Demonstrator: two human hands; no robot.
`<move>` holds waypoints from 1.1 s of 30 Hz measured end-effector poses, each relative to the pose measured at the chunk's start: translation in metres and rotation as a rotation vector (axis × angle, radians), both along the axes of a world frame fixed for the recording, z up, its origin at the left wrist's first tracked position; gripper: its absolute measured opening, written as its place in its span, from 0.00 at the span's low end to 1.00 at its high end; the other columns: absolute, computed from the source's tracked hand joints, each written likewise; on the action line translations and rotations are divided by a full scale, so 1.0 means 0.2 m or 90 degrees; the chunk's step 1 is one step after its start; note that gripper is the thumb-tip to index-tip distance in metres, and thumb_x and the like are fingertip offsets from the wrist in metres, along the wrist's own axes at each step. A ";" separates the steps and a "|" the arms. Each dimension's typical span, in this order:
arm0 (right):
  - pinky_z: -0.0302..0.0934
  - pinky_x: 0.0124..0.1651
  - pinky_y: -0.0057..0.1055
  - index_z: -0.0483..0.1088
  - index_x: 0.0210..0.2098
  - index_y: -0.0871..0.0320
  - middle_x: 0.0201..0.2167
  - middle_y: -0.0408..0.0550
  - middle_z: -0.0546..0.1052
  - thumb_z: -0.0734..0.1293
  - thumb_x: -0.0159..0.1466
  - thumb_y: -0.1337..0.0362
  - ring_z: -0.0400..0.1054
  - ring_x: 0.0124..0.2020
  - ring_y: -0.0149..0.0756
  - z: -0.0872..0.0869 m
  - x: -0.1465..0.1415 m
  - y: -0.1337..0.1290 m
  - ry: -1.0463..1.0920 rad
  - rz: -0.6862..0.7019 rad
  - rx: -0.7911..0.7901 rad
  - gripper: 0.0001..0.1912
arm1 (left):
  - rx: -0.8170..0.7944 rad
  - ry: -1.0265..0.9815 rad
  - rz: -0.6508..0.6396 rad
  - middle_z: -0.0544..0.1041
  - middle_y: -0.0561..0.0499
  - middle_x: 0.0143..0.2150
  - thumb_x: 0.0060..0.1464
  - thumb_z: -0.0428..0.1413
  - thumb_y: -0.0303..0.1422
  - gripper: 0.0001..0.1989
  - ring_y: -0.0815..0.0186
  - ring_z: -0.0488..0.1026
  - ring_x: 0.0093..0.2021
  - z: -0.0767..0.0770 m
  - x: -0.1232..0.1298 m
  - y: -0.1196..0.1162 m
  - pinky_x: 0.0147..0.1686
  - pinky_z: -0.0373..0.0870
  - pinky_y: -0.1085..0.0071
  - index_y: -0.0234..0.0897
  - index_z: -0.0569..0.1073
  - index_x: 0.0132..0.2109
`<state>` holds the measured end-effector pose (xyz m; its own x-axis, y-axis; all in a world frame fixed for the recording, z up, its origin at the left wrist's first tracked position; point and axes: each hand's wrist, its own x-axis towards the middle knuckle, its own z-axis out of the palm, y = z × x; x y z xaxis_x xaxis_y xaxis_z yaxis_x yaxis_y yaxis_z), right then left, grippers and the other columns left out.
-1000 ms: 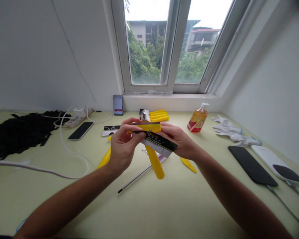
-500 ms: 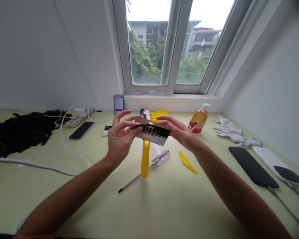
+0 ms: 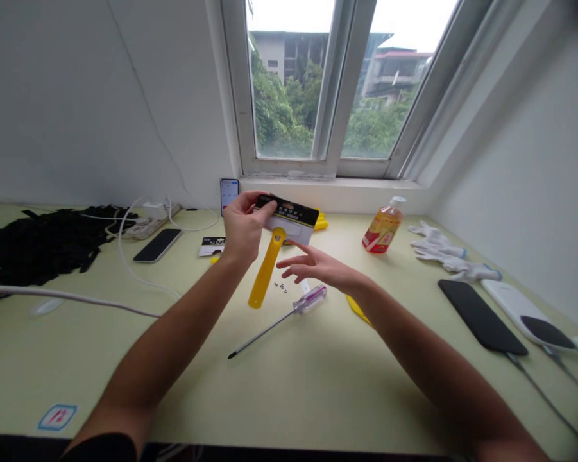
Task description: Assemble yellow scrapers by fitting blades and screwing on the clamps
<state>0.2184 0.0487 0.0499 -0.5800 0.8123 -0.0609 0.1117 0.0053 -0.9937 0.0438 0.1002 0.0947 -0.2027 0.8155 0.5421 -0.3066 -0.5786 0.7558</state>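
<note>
Pale green desk [image 3: 289, 391] under a bright window [image 3: 334, 168], and the action's right at centre: the left hand [image 3: 243, 224] is clamped on the edge of a black-and-white card pack [image 3: 289, 217], held up above the desk, with a yellow plastic handle [image 3: 265, 276] angling down from it. The right hand [image 3: 317, 266] is apart from the left, open and spread, gripping nothing, its fingertips [image 3: 289, 244] just beside the handle. Below them, a purple-and-clear screwdriver [image 3: 310, 299] and tiny screws [image 3: 281, 287] lie on the desk.
</note>
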 end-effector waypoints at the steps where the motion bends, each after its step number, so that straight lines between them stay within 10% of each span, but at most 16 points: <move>1: 0.67 0.48 0.37 0.46 0.67 0.53 0.58 0.58 0.71 0.71 0.61 0.54 0.72 0.51 0.41 -0.02 0.00 0.01 -0.012 0.006 -0.002 0.43 | -0.009 -0.032 0.011 0.76 0.55 0.30 0.41 0.65 0.21 0.11 0.72 0.74 0.32 0.01 0.05 0.05 0.34 0.71 0.76 0.36 0.75 0.34; 8: 0.70 0.43 0.33 0.65 0.50 0.58 0.46 0.53 0.75 0.64 0.65 0.54 0.73 0.44 0.37 -0.12 0.11 0.14 -0.157 -0.092 0.108 0.18 | -0.185 -0.062 -0.037 0.76 0.53 0.34 0.49 0.60 0.24 0.10 0.72 0.74 0.34 0.02 0.29 0.33 0.39 0.71 0.74 0.34 0.74 0.41; 17: 0.67 0.35 0.31 0.66 0.51 0.60 0.43 0.56 0.75 0.55 0.68 0.57 0.71 0.36 0.37 -0.20 0.49 0.43 -0.428 -0.243 0.214 0.19 | -0.420 0.328 -0.068 0.73 0.53 0.24 0.47 0.64 0.24 0.06 0.68 0.73 0.28 -0.20 0.08 0.47 0.30 0.70 0.73 0.32 0.75 0.34; 25: 0.60 0.55 0.39 0.70 0.53 0.58 0.50 0.57 0.75 0.62 0.66 0.58 0.69 0.48 0.44 -0.25 0.59 0.70 -0.615 -0.178 0.336 0.19 | -0.521 0.574 -0.158 0.73 0.45 0.51 0.63 0.55 0.38 0.17 0.62 0.74 0.46 -0.41 0.03 0.50 0.44 0.75 0.59 0.34 0.70 0.54; 33: 0.58 0.56 0.43 0.69 0.57 0.57 0.53 0.60 0.73 0.59 0.68 0.59 0.65 0.52 0.49 -0.33 0.54 0.80 -0.730 -0.184 0.423 0.21 | -0.528 0.625 -0.208 0.73 0.51 0.23 0.45 0.66 0.29 0.12 0.70 0.70 0.20 -0.49 -0.04 0.54 0.16 0.53 0.77 0.32 0.75 0.38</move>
